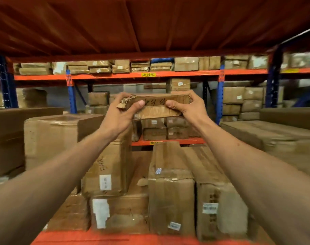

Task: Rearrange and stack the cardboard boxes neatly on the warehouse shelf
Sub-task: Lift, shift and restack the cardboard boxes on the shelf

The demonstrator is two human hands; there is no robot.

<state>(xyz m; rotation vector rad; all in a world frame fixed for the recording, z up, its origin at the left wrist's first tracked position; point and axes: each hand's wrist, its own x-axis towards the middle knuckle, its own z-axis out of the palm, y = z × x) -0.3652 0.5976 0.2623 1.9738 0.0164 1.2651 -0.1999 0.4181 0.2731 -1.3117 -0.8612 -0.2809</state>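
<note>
I hold a flat, worn cardboard box (156, 105) up at arm's length, its near end facing me with handwriting and a torn left corner. My left hand (120, 114) grips its left end, thumb on the front face. My right hand (187, 107) grips its right end the same way. The box hangs in the air above the boxes lying on the shelf below: a tall taped box (108, 167) on the left and two long boxes (170, 184) lying lengthwise on the right.
The orange shelf beam (115, 238) runs along the bottom edge. A big carton (51, 137) stands at left and flat cartons (267, 133) at right. The orange deck (150, 29) of the shelf above hangs close overhead. Racks (147, 74) full of boxes stand behind.
</note>
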